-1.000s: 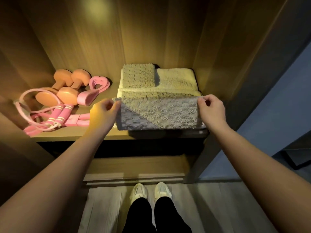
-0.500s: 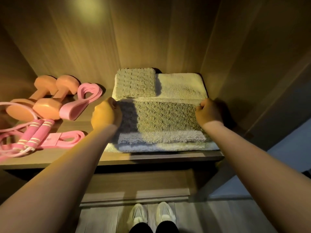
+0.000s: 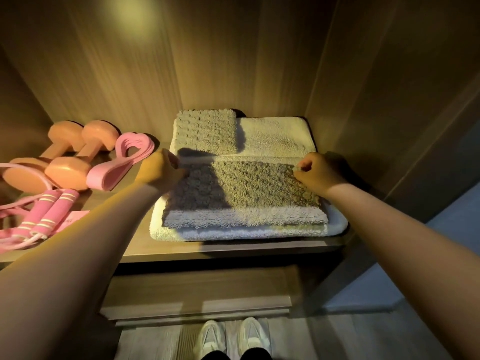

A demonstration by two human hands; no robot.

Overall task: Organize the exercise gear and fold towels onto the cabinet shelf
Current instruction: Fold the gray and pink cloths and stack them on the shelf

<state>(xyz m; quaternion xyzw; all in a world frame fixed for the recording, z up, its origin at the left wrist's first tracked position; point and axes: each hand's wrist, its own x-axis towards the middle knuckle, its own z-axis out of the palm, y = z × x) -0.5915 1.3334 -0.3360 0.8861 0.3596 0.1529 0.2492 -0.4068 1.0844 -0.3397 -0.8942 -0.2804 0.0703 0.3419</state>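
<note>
A grey textured towel (image 3: pixel 249 188) lies folded on top of a larger white towel (image 3: pixel 335 224) on the wooden cabinet shelf (image 3: pixel 161 245). My left hand (image 3: pixel 161 168) pinches the grey towel's far left corner, and my right hand (image 3: pixel 317 172) pinches its far right corner with curled fingers. Behind them a small folded textured towel (image 3: pixel 205 132) rests on the back of the white towel. On the shelf's left side lie two orange dumbbells (image 3: pixel 67 157), a pink heart-shaped resistance band (image 3: pixel 122 162) and a pink skipping rope (image 3: pixel 44 214).
The cabinet's wooden back wall (image 3: pixel 207 61) and right side wall (image 3: pixel 376 100) close in around the towels. A drawer front (image 3: pixel 197 294) sits below the shelf. My white shoes (image 3: pixel 228 336) stand on the floor beneath.
Both hands carried the grey towel's near edge from the shelf front back over itself, folding it in half. The hands now sit at the far edge, and the view moved closer.
</note>
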